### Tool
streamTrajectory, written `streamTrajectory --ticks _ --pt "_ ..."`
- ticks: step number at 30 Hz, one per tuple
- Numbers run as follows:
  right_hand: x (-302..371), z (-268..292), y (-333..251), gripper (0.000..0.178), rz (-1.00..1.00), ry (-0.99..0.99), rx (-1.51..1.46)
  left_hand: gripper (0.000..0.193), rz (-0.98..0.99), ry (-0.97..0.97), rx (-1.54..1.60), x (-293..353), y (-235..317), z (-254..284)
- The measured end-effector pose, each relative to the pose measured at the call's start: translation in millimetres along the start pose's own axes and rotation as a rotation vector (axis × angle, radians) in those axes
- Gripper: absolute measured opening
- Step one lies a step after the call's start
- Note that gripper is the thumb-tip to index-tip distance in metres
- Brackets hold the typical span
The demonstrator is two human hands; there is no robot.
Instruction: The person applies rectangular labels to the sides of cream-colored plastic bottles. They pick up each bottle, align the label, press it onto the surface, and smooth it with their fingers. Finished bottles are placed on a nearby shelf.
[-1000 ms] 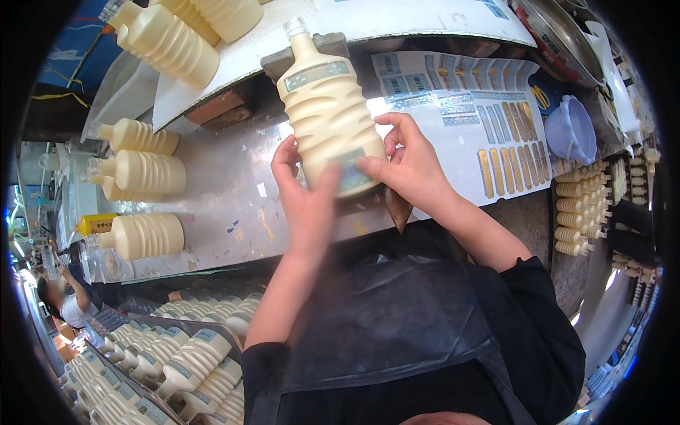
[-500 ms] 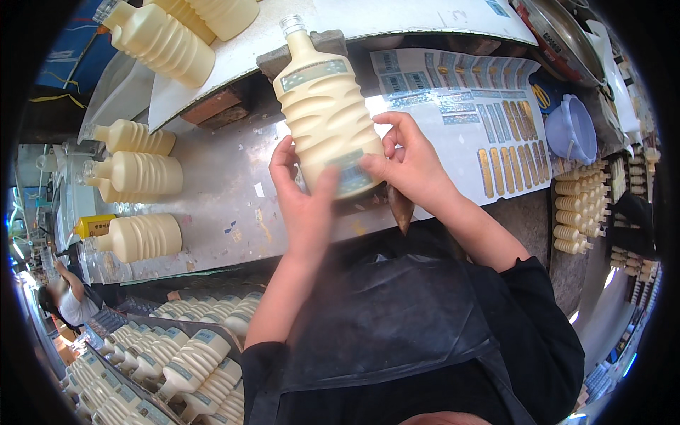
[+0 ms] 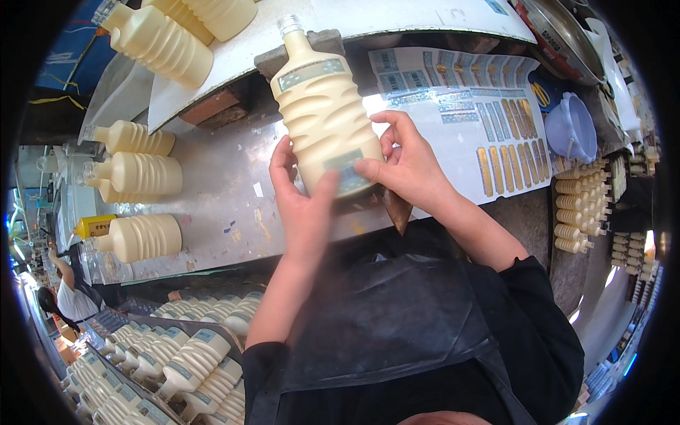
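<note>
A cream bottle [image 3: 324, 106] with wavy ridges and a clear glass neck lies tilted with its neck away from me, resting on a dark notched block [image 3: 331, 44]. One grey-blue label [image 3: 312, 73] crosses its shoulder; another label [image 3: 347, 170] sits near its base. My left hand [image 3: 303, 205] grips the lower left side, its blurred thumb over the base label. On the opposite side, my right hand [image 3: 411, 163] is closed on the bottle, thumb pressing that same label's edge. A brown pointed piece [image 3: 397, 211] shows below the base.
Label sheets [image 3: 467, 106] in blue and gold lie to the right, near a lavender bucket [image 3: 570, 131]. Unlabelled bottles [image 3: 145, 237] line the metal bench's left side. More stand on a white board [image 3: 425, 21]. Labelled bottles [image 3: 195, 361] fill trays at lower left, beyond which another person [image 3: 74, 301] works.
The bottle has shifted very slightly to the left, and my right thumb with it. My left thumb stays blurred over the base label. The person at far left has moved slightly.
</note>
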State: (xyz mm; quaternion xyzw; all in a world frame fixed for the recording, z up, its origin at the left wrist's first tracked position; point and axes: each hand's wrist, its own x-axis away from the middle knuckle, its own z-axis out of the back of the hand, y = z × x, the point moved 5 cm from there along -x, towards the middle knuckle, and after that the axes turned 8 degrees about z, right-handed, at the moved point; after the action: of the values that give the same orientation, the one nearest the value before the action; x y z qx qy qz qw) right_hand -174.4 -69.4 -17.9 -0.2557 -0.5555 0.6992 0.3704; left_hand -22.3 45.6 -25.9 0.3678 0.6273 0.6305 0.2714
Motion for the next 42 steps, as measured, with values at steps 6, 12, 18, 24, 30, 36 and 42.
streamTrajectory --ticks 6,12,18,24,30,36,42 --pt "-1.4 1.2 3.2 0.078 -0.025 -0.006 -0.044 0.082 0.015 -0.018 0.050 2.3 1.3 -0.4" --pt "0.1 1.7 0.8 0.078 -0.025 -0.018 0.015 0.083 0.007 -0.013 0.005 1.8 -1.0 -0.1" --pt "0.5 2.1 -1.2 0.079 -0.026 -0.021 0.005 0.084 0.011 -0.009 -0.016 1.7 -0.1 -0.1" --pt "-0.1 2.7 -1.3 0.079 -0.026 -0.023 0.004 0.085 0.012 -0.009 -0.012 2.3 1.2 -1.1" --pt "-0.9 3.2 1.6 0.074 -0.039 -0.022 -0.099 0.089 0.024 -0.017 0.005 3.6 1.4 -1.9" --pt "-0.9 2.2 3.1 0.073 -0.013 -0.002 -0.015 0.092 0.020 -0.004 -0.015 3.3 1.2 -3.8" --pt "-1.0 2.2 0.5 0.073 -0.020 -0.008 -0.020 0.093 0.027 -0.004 -0.003 3.2 1.1 -4.6"
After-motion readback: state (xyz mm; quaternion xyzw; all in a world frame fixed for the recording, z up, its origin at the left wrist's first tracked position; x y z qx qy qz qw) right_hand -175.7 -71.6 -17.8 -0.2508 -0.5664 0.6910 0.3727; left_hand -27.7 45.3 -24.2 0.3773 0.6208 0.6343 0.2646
